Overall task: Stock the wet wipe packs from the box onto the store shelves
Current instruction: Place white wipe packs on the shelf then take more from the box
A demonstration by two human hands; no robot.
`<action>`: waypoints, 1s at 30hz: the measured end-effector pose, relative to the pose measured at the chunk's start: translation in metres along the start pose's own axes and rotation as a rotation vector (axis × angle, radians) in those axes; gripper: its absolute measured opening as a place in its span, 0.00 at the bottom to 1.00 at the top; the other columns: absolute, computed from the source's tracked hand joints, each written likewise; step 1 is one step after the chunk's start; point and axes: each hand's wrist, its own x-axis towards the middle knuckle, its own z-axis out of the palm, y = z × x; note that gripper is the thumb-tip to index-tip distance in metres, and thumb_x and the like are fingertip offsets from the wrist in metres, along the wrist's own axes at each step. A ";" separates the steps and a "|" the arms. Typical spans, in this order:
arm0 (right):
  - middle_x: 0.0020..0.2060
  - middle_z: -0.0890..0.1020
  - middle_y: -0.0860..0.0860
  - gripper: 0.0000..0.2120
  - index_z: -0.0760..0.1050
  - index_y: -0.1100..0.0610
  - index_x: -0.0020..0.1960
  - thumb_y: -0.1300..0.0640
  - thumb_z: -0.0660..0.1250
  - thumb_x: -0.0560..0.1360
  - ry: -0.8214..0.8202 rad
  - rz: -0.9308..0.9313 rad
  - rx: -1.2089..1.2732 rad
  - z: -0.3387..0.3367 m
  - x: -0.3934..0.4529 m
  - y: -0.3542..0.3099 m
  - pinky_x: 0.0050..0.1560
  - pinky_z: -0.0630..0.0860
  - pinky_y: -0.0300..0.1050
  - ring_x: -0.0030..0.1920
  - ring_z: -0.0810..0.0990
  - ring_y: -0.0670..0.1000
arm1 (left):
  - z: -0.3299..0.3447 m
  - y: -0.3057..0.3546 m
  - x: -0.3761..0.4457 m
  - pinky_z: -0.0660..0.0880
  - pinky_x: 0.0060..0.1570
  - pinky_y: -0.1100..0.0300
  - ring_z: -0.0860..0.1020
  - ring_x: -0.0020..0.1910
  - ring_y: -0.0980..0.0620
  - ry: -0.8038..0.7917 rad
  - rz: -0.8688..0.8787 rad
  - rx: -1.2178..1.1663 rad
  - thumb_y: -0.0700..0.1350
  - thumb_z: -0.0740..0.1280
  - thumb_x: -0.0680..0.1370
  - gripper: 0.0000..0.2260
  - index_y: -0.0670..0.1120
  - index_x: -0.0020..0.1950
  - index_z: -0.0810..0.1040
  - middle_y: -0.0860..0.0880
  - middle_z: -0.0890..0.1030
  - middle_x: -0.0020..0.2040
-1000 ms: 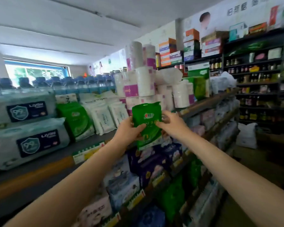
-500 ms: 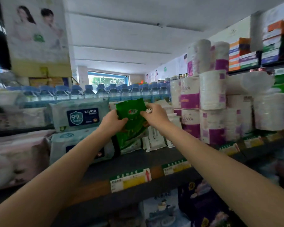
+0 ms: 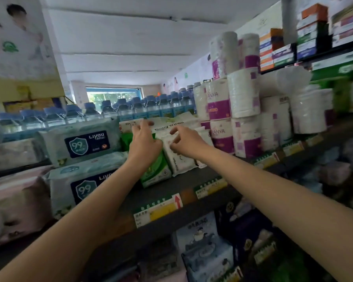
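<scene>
Green wet wipe pack (image 3: 154,169) stands on the shelf (image 3: 183,186) beside white baby wipes packs (image 3: 176,157), left hand (image 3: 144,146) pressing it with loosely extended fingers, right hand (image 3: 186,142) relaxed, holding nothing; box unseen, remaining stock unknown.

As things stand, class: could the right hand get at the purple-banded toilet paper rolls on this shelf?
Probably yes. The right hand hovers at the white wipe packs, holding nothing; the toilet paper rolls stand just beyond them, with nothing between.

"LiYOU" and "99" mark the wipe pack (image 3: 84,142); "ANYA" the roll (image 3: 219,102).
</scene>
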 end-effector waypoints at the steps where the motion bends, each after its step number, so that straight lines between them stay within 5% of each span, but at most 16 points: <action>1: 0.55 0.78 0.57 0.19 0.67 0.60 0.65 0.60 0.65 0.75 0.020 0.010 -0.022 -0.011 -0.013 0.001 0.48 0.73 0.45 0.53 0.78 0.54 | 0.006 0.010 -0.006 0.66 0.51 0.59 0.68 0.52 0.49 -0.033 0.037 -0.029 0.36 0.62 0.75 0.21 0.43 0.67 0.63 0.42 0.64 0.67; 7: 0.52 0.78 0.54 0.16 0.68 0.60 0.63 0.58 0.63 0.76 0.172 0.244 -0.290 -0.078 -0.157 0.050 0.42 0.68 0.36 0.49 0.77 0.50 | 0.081 0.087 -0.097 0.66 0.56 0.61 0.69 0.64 0.44 -0.340 0.320 -0.291 0.39 0.64 0.76 0.20 0.40 0.66 0.65 0.41 0.69 0.65; 14: 0.60 0.75 0.56 0.17 0.69 0.60 0.64 0.56 0.63 0.77 0.041 1.085 -0.500 -0.159 -0.486 0.123 0.53 0.70 0.43 0.59 0.75 0.56 | 0.180 0.178 -0.322 0.65 0.62 0.55 0.67 0.65 0.40 -1.012 0.565 -0.297 0.42 0.64 0.77 0.22 0.37 0.67 0.63 0.37 0.66 0.66; 20: 0.40 0.81 0.62 0.06 0.77 0.65 0.49 0.64 0.62 0.76 0.102 1.658 -0.441 -0.208 -0.751 0.091 0.27 0.73 0.33 0.34 0.80 0.50 | 0.204 0.233 -0.497 0.67 0.60 0.53 0.73 0.57 0.37 -1.297 0.866 -0.262 0.39 0.63 0.77 0.20 0.39 0.67 0.63 0.40 0.60 0.66; 22: 0.42 0.82 0.64 0.07 0.78 0.66 0.44 0.64 0.63 0.75 0.084 1.738 -0.473 -0.212 -0.809 0.089 0.37 0.78 0.45 0.38 0.82 0.56 | 0.213 0.252 -0.544 0.67 0.56 0.55 0.72 0.57 0.38 -1.355 0.930 -0.236 0.40 0.62 0.77 0.20 0.39 0.67 0.62 0.41 0.59 0.67; 25: 0.43 0.80 0.58 0.09 0.72 0.56 0.36 0.60 0.63 0.75 -0.078 1.729 -0.505 -0.195 -0.879 0.110 0.43 0.72 0.44 0.45 0.79 0.55 | 0.240 0.276 -0.614 0.69 0.53 0.53 0.72 0.55 0.37 -1.464 0.998 -0.152 0.39 0.61 0.77 0.19 0.39 0.67 0.62 0.40 0.60 0.65; 27: 0.41 0.78 0.54 0.02 0.72 0.55 0.45 0.60 0.63 0.76 -0.189 1.690 -0.429 -0.176 -0.921 0.131 0.43 0.73 0.42 0.47 0.78 0.54 | 0.264 0.286 -0.665 0.70 0.54 0.51 0.72 0.54 0.38 -1.516 1.019 -0.106 0.40 0.61 0.77 0.18 0.40 0.66 0.64 0.42 0.62 0.63; 30: 0.52 0.79 0.55 0.09 0.73 0.58 0.55 0.61 0.61 0.76 -0.248 1.684 -0.354 -0.153 -0.983 0.169 0.46 0.70 0.42 0.54 0.77 0.55 | 0.299 0.298 -0.738 0.71 0.54 0.51 0.72 0.56 0.39 -1.577 1.026 -0.063 0.42 0.61 0.77 0.18 0.42 0.66 0.65 0.42 0.63 0.62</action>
